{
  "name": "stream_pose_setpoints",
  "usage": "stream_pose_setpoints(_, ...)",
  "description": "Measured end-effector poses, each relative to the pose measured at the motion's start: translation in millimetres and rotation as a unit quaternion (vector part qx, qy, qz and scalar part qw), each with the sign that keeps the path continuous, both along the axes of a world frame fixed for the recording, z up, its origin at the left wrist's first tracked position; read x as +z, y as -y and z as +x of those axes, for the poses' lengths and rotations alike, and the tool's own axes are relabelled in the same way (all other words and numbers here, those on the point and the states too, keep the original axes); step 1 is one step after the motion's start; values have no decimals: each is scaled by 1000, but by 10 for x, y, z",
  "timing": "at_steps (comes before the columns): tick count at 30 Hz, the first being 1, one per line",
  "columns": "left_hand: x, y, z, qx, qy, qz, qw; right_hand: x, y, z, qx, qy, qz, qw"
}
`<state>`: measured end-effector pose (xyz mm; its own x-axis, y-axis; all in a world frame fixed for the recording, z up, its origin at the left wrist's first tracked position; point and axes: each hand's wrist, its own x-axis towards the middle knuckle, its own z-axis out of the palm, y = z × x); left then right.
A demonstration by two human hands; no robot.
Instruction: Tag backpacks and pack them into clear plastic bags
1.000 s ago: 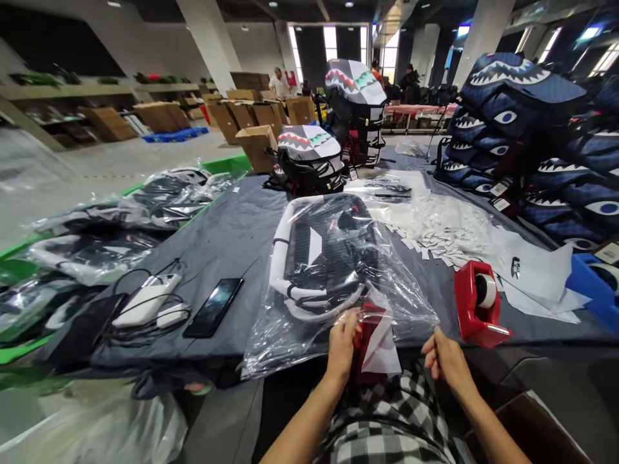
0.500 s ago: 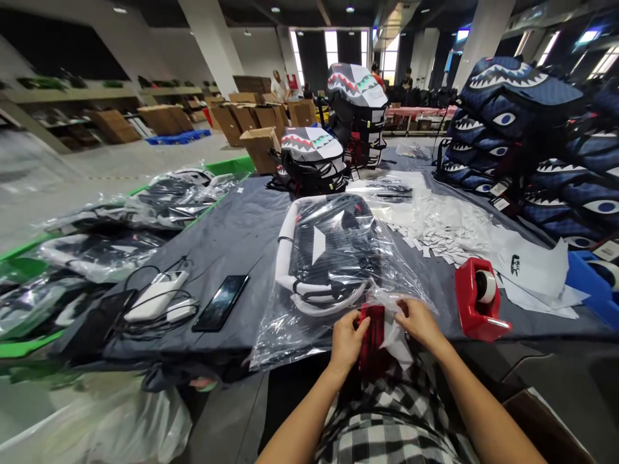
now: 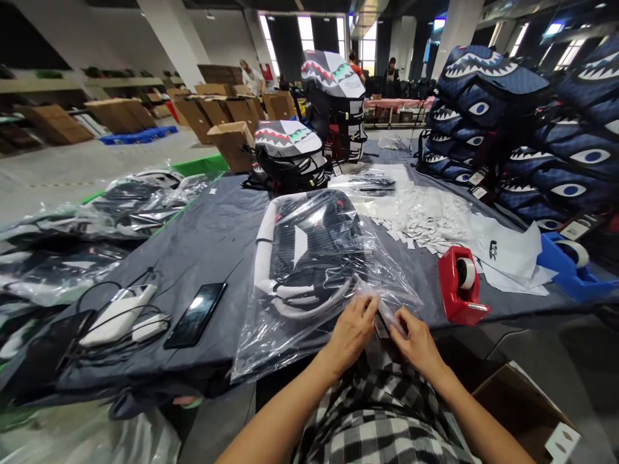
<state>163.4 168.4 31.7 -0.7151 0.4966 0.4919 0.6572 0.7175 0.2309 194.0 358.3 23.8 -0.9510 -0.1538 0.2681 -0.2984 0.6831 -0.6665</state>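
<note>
A black and white backpack in a clear plastic bag (image 3: pixel 314 258) lies on the grey table (image 3: pixel 213 238) right in front of me. My left hand (image 3: pixel 352 332) and my right hand (image 3: pixel 416 341) meet at the bag's near open end. Both pinch the folded plastic flap (image 3: pixel 384 312) at the table's front edge. The fingers are closed on the plastic. A red tape dispenser (image 3: pixel 457 287) stands just right of the bag.
A phone (image 3: pixel 196 314), a power bank and cables (image 3: pixel 120 316) lie at the left. Bagged backpacks (image 3: pixel 120 206) pile at far left; blue shark backpacks (image 3: pixel 507 129) stack at right. Loose white tags (image 3: pixel 425 216), a blue dispenser (image 3: pixel 570 264) and a cardboard box (image 3: pixel 527 412) are nearby. People stand far behind.
My right hand came in from the right to join the left at the bag's mouth. The red piece seen earlier between my hands is now hidden under the folded plastic.
</note>
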Motion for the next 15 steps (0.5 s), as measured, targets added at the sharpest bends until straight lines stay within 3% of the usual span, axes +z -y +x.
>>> stream_pose_setpoints(3,256,-4,-261,-147,-74,-120,979,-6,16,176,9,-75,42,996)
stream_pose_setpoints(5,415,-81,-411,-263,-62,-181,945,-27,30,283,15,-114,70,991)
stream_pose_setpoints(7,469,-195,-500,-359,-18,-221,907,-68,41,404,24,-131,82,988)
stream_pose_setpoints(10,343,-341,-513,-429,44,-226,874,-139,43,631,41,-118,73,989)
stream_pose_setpoints(15,99,-304,-389,-439,58,-216,870,-55,-123,817,141,-128,54,980)
